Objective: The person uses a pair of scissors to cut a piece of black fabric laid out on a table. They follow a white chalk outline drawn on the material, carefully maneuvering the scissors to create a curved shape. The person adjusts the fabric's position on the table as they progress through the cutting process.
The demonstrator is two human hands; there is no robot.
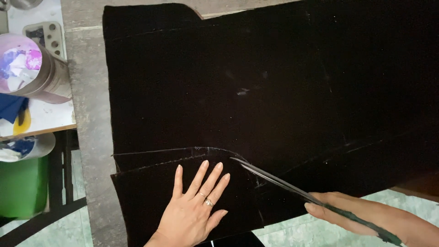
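No packages, labels, signs, screens

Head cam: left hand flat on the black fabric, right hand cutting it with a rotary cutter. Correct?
One thing is off: the right hand holds long scissors, not a rotary cutter. The head view shows the blades open at the chalked curve. The left hand does lie flat on the black fabric.

**A worn grey table beside a cluttered side shelf**

The grey table is scuffed and dull. At the left stands a white shelf bearing a round container of coloured scraps. Below it sit a green bin and a dark wooden frame. The floor is pale green marbled tile.
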